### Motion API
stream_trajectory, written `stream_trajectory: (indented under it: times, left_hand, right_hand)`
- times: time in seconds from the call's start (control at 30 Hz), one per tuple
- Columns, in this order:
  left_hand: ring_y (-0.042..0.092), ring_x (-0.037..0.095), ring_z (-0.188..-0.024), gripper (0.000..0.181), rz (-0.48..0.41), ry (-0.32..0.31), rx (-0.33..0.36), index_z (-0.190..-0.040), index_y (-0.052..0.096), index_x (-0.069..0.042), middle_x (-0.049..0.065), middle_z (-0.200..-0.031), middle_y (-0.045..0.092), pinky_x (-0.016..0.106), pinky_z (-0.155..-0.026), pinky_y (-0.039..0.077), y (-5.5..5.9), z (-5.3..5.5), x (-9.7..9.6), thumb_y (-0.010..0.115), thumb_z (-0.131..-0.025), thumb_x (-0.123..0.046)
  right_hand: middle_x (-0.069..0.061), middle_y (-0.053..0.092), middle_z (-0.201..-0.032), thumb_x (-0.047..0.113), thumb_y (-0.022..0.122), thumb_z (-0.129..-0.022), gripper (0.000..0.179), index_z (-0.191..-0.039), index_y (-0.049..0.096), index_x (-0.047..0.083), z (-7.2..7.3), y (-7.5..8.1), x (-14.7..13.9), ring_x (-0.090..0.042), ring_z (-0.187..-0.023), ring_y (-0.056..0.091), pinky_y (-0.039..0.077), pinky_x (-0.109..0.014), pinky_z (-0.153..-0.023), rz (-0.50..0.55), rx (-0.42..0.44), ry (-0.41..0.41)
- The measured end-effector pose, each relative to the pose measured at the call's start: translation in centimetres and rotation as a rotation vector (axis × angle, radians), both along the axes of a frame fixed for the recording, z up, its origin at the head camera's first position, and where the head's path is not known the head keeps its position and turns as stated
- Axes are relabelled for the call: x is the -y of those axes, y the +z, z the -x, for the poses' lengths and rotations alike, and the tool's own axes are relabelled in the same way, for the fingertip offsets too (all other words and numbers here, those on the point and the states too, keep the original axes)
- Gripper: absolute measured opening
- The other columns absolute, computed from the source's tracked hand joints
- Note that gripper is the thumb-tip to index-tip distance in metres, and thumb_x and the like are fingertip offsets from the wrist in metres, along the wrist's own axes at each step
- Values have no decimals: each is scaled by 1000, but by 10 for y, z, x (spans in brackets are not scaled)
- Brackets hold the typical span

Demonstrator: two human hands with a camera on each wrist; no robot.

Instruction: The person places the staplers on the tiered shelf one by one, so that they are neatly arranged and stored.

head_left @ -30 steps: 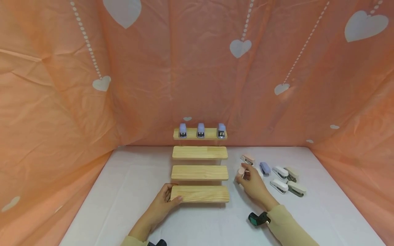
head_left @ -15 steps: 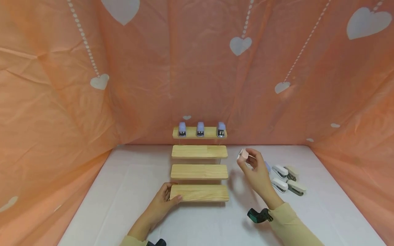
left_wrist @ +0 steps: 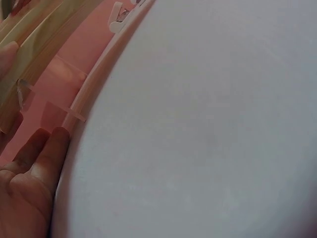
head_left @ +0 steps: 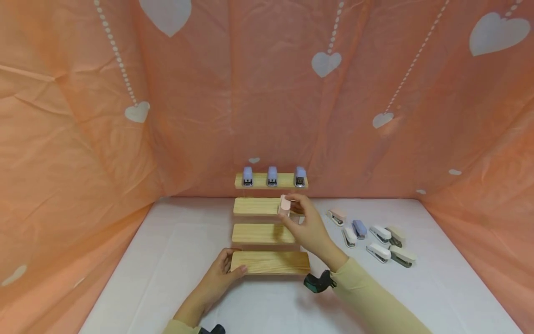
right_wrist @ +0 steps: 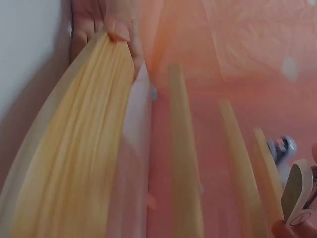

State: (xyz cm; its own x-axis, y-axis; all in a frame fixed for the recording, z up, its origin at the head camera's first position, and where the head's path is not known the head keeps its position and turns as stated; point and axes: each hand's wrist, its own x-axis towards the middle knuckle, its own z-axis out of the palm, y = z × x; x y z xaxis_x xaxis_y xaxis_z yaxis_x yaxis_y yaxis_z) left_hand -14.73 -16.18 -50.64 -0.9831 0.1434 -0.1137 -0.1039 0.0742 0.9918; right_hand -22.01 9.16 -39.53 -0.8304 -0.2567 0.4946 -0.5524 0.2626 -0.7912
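Observation:
My right hand (head_left: 310, 227) pinches a pale pink stapler (head_left: 285, 205) between thumb and fingers, over the right part of the second shelf from the top (head_left: 256, 206). In the right wrist view the stapler (right_wrist: 297, 191) shows at the lower right edge. My left hand (head_left: 219, 278) grips the left end of the lowest wooden shelf (head_left: 275, 263), thumb on its top face. On the top shelf (head_left: 260, 180) stand three purple staplers, a left one (head_left: 248, 176), a middle one (head_left: 272, 176) and a right one (head_left: 300, 176).
Several staplers lie on the white table at the right, among them a pink one (head_left: 336, 216), a purple one (head_left: 359, 229), a white one (head_left: 378, 253) and a green-based one (head_left: 402, 256). Another wooden shelf (head_left: 260, 234) sits third from the top. An orange curtain (head_left: 200, 116) hangs behind.
My right hand has lifted the pink stapler off the table and carried it left to the second shelf. My left hand has stayed on the lowest shelf.

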Motion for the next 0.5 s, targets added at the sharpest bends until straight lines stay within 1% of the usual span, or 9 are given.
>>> stream_trajectory:
  times: [0.03,0.1,0.23,0.3,0.4,0.5]
  left_hand:
    - [23,30,-143,60,-1,-2,-1,-130,44,-11,15,-150,36,46,-115,22,-1,0,0,77,-83,-30]
    - [23,30,-143,60,3,-1,-2,-130,45,-11,15,-150,36,46,-115,22,-2,0,1,77,-83,-30]
    - [22,31,-143,59,2,-4,-9,-130,44,-11,16,-151,36,47,-114,22,-2,1,0,76,-83,-30]
    - [19,31,-144,59,2,-7,-12,-130,44,-12,16,-152,34,47,-115,20,-2,1,0,76,-84,-31]
    - [16,31,-144,58,-1,-15,-13,-129,44,-11,17,-152,33,48,-115,19,-1,0,0,76,-84,-30]
    - [18,31,-144,58,1,-22,-13,-129,44,-11,16,-150,36,48,-115,20,-1,0,1,76,-85,-30]
  right_hand:
    - [-12,54,-128,16,72,-89,45,-128,52,6,2,0,7,-29,-113,56,48,-46,-96,-2,6,22]
    - [-10,54,-127,18,72,-89,44,-127,52,8,8,-3,20,-26,-113,57,49,-40,-97,-11,15,56]
    - [-6,54,-124,20,71,-90,43,-126,52,7,14,1,43,-21,-114,56,48,-32,-98,-17,48,90]
    - [-4,54,-123,23,70,-91,42,-126,52,8,17,3,52,-18,-115,55,47,-29,-99,-40,56,96]
    - [-2,52,-128,28,68,-92,44,-128,51,10,20,4,64,-16,-119,51,44,-27,-101,-86,73,118]
    - [-4,49,-132,29,66,-93,44,-130,49,10,22,5,73,-16,-122,49,43,-27,-102,-147,65,130]
